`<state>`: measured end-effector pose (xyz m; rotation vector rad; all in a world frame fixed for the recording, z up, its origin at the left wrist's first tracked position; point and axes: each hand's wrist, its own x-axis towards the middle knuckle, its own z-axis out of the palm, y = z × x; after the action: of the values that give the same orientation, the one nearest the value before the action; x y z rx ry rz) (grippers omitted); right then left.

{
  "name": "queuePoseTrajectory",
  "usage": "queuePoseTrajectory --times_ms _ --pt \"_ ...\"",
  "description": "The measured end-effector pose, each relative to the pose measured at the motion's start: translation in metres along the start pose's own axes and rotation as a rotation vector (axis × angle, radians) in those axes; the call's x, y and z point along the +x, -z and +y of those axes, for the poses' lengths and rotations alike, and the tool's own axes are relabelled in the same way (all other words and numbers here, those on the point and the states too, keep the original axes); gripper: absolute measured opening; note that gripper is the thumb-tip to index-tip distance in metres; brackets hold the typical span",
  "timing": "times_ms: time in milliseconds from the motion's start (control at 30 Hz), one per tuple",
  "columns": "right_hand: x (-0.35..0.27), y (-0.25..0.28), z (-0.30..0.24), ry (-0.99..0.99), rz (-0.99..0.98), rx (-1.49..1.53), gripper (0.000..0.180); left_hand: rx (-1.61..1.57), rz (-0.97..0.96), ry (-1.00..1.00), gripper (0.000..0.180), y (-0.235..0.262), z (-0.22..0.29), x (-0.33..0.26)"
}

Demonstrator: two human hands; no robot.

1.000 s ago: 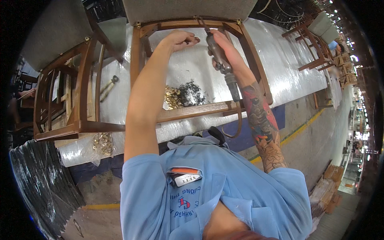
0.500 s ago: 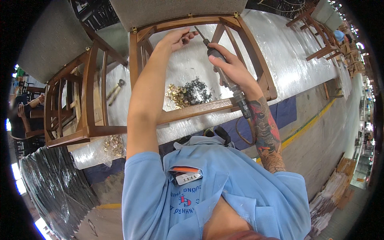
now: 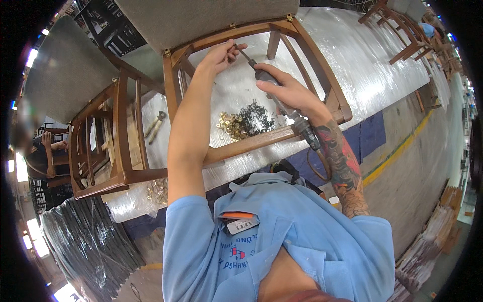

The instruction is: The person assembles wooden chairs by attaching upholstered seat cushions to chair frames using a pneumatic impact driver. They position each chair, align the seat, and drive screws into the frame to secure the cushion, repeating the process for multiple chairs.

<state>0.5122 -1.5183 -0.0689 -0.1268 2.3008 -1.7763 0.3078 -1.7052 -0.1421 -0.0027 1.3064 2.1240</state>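
My right hand [image 3: 289, 90] is wrapped round an air screwdriver [image 3: 266, 78], whose long thin bit points away to the upper left. At the tip of that bit, the fingers of my left hand [image 3: 221, 56] are drawn together. Whatever small piece they hold is too small to make out. Both hands are inside the brown wooden frame of a chair [image 3: 322, 70] with a grey padded panel [image 3: 201, 15] at its far side. Small brass brackets [image 3: 233, 25] sit along the far rail. Below my hands lie a heap of brass brackets [image 3: 230, 126] and a pile of black screws [image 3: 256, 117].
Plastic wrap covers the table [image 3: 362, 75]. To the left are pliers [image 3: 155, 126], a second chair frame [image 3: 118, 131] and a bag of brass pieces [image 3: 157, 191]. The screwdriver's hose [image 3: 314, 168] hangs at the near edge. Another person's hands [image 3: 48, 143] show at far left.
My left fingers have come to the bit's tip, and the screwdriver has shifted slightly left and down. The whole view has turned a little.
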Motion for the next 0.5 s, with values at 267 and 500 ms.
queuePoseTrajectory --times_ms 267,500 --pt "-0.0063 0.0020 -0.0136 -0.087 -0.063 0.052 0.057 0.193 -0.003 0.009 0.027 -0.0028 0.0045 -0.0083" --pt "-0.0073 0.0032 -0.0138 -0.081 -0.065 0.092 0.055 0.195 -0.093 0.033 0.030 0.0002 0.0089 -0.0109"
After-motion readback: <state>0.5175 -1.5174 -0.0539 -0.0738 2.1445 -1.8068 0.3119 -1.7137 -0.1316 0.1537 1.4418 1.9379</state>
